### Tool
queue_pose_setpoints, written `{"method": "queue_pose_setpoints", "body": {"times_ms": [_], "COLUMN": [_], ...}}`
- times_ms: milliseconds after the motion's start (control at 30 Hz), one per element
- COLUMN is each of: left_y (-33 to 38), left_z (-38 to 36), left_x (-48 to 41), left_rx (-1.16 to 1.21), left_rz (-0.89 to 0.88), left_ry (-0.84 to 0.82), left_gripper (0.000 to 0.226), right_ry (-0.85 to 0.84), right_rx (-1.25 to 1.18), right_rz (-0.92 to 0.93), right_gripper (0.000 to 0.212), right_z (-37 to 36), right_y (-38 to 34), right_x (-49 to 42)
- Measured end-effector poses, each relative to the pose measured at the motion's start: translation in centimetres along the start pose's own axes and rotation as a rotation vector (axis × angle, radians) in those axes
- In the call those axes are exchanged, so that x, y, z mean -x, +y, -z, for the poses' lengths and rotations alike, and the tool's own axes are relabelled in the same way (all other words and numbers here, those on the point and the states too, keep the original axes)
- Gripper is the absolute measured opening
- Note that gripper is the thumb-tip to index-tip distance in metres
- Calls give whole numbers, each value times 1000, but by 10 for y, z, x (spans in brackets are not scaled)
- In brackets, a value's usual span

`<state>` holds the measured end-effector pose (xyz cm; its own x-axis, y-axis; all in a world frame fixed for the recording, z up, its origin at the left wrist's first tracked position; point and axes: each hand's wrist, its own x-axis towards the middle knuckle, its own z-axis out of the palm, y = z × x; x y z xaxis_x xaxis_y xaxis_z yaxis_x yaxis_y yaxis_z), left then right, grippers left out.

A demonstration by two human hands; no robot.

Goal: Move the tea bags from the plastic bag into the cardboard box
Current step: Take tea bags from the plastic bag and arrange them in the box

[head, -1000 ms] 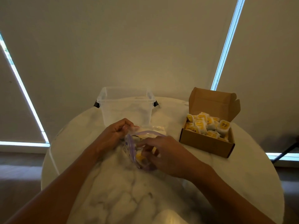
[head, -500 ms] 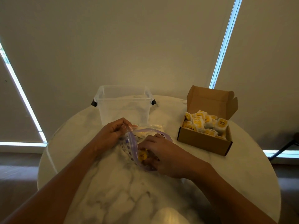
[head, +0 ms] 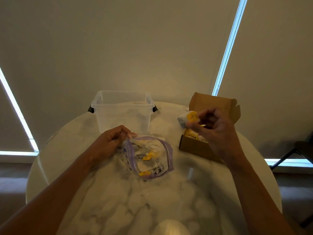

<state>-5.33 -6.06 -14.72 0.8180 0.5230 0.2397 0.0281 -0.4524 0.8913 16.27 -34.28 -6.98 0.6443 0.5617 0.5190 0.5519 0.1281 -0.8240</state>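
Both bare forearms reach forward from the lower corners. The left grip [head: 111,141] is low, its fingers curled and pinching the rim of the plastic bag [head: 167,152]. The right grip [head: 215,128] is raised, its fingertips pinching a tea bag [head: 187,118].

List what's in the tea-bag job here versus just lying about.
Job: clear purple-zip plastic bag, brown cardboard box, yellow-tagged tea bag pinched in right hand, left hand gripping the bag's rim.
Idle: clear plastic tub, round white marble table.
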Motion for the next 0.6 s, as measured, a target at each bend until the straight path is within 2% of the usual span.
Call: {"method": "queue_pose_setpoints", "body": {"times_ms": [100, 267, 400, 467, 600], "left_y": [0, 2, 5, 5, 1], "left_z": [-1, -3, -6, -6, -4], "left_x": [0, 0, 2, 2, 0], "left_rx": [11, 14, 83, 99, 112], "left_rz": [-1, 4, 20, 21, 8], "left_ry": [-1, -3, -18, -11, -28], "left_gripper": [22, 26, 33, 30, 25], "right_ry": [181, 289, 285, 246, 165], "right_rx": [175, 425, 441, 468, 538], "right_rz": [-20, -23, -32, -44, -55], "right_gripper": [28, 11, 13, 18, 17], "right_z": [24, 50, 51, 52, 54], "right_y": [22, 53, 58, 59, 65], "right_x": [-6, -13, -19, -22, -25]}}
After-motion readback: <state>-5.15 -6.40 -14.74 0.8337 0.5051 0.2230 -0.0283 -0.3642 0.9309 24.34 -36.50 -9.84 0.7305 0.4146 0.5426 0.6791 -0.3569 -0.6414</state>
